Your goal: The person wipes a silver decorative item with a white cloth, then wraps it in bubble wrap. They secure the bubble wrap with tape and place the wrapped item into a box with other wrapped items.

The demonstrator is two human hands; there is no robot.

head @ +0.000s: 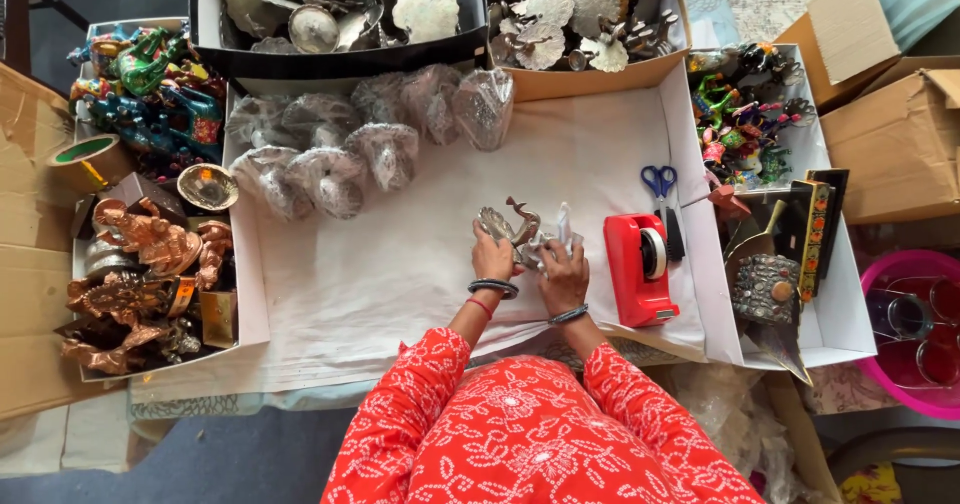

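Observation:
My left hand (492, 259) grips a small silver and brass peacock figurine (512, 226) over the white cloth (400, 264). My right hand (565, 269) holds a clear plastic wrapper (556, 232) against the same figurine. Both hands are close together, fingers curled around the piece. Dark bangles sit on both wrists, and my sleeves are red with a white pattern.
Several wrapped figurines (350, 139) lie at the back left of the cloth. A red tape dispenser (640, 264) and blue scissors (658, 179) sit right of my hands. Boxes of silver peacocks (560, 14), copper idols (150, 264) and painted figures (745, 114) surround the cloth. Cardboard cartons (890, 134) stand at right.

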